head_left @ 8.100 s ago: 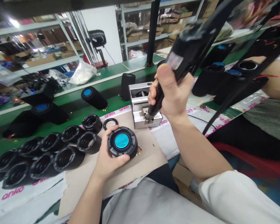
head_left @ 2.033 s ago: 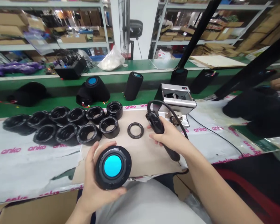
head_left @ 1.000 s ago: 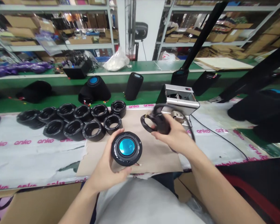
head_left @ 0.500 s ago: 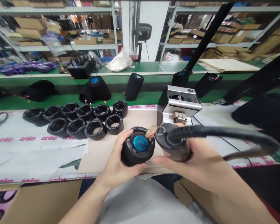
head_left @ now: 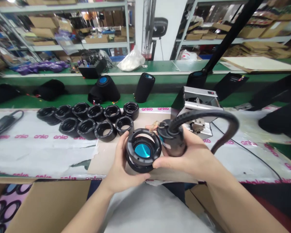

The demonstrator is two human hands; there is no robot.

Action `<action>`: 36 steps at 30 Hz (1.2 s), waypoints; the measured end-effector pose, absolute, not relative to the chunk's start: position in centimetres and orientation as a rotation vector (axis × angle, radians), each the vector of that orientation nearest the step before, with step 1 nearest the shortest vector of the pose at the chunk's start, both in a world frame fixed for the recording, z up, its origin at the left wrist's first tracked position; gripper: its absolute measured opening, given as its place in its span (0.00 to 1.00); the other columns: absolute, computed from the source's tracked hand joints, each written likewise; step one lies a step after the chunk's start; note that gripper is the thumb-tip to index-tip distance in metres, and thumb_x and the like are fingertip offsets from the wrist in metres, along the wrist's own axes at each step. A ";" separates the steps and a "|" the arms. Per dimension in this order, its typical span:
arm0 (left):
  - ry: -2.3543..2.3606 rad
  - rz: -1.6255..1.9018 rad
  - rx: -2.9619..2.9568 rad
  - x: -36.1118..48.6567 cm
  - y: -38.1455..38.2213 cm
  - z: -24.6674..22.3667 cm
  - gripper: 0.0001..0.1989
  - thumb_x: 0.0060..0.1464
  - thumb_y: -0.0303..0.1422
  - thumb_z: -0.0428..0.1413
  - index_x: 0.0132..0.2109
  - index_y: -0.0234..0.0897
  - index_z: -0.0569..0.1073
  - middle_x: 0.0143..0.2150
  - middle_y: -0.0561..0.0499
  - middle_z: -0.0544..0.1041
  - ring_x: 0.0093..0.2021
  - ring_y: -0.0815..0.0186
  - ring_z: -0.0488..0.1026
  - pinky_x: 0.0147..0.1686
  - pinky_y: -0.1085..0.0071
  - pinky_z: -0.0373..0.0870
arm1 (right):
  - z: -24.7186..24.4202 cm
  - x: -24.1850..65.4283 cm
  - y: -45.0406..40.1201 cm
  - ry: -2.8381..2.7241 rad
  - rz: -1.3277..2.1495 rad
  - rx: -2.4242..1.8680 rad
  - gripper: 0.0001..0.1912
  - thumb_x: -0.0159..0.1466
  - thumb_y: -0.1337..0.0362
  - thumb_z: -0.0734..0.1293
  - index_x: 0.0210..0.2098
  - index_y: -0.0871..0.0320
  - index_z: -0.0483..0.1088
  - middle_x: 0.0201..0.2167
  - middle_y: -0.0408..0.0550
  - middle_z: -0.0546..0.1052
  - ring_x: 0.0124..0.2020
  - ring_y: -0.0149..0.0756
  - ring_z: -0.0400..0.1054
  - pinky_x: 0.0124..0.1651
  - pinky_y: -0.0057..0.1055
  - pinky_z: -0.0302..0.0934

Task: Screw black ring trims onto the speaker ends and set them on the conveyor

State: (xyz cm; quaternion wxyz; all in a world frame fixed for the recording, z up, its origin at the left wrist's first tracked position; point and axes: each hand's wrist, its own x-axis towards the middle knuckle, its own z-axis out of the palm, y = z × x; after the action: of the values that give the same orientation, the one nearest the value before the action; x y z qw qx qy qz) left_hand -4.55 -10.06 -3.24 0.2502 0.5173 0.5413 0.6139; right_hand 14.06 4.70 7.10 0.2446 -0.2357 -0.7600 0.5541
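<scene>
My left hand [head_left: 122, 170] is wrapped round a black cylindrical speaker [head_left: 139, 167] with a shiny blue round end facing up. A black plastic ring [head_left: 132, 155] sits tilted above that end, apart from it on the far side, where the cardboard shows through. My right hand [head_left: 188, 153] grips a dark electric screwdriver [head_left: 171, 142], its thick cable curving off to the right. The right thumb touches the ring's right edge. The screwdriver's tip is hidden. Several loose black rings [head_left: 105, 131] stand in two rows to the left.
A silver screw feeder [head_left: 200, 98] stands behind my right hand. Further speakers [head_left: 145, 87] line the green bench at the back. A second corded tool [head_left: 2, 124] lies at the far left. Cardboard [head_left: 99, 161] covers part of the table before me.
The ring, earlier seated on the speaker's end, is now raised and tilted. My right hand with the screwdriver has moved left, its thumb now against the ring. The view has shifted slightly.
</scene>
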 end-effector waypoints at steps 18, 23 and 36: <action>1.327 1.652 1.235 -4.3 -9.7 -1.2 0.64 0.42 0.42 0.81 0.78 0.60 0.54 0.72 0.44 0.71 0.71 0.45 0.74 0.69 0.51 0.74 | 9.5 14.0 4.7 -2.604 1.259 -0.868 0.23 0.60 0.59 0.81 0.52 0.42 0.75 0.44 0.33 0.80 0.43 0.36 0.75 0.41 0.30 0.67; 1.300 1.642 1.275 -4.5 -9.5 -0.7 0.61 0.43 0.40 0.81 0.77 0.60 0.57 0.72 0.44 0.73 0.69 0.46 0.77 0.67 0.51 0.77 | 10.3 13.7 5.3 -2.619 1.405 -0.625 0.29 0.63 0.60 0.80 0.61 0.38 0.71 0.56 0.30 0.79 0.53 0.36 0.76 0.49 0.31 0.67; 1.347 1.739 1.427 -4.7 -9.3 -1.2 0.48 0.44 0.54 0.77 0.68 0.47 0.71 0.69 0.40 0.75 0.70 0.44 0.74 0.67 0.53 0.75 | 8.9 16.3 7.7 -1.753 1.514 -0.877 0.25 0.54 0.56 0.86 0.48 0.49 0.79 0.41 0.47 0.80 0.33 0.40 0.74 0.34 0.36 0.70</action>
State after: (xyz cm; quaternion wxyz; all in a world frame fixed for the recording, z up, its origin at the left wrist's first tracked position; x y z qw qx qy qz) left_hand -4.69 -9.31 -1.15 0.2570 0.5259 0.4964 0.6410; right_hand 16.31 7.71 8.94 0.3263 -0.3345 -0.6692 0.5778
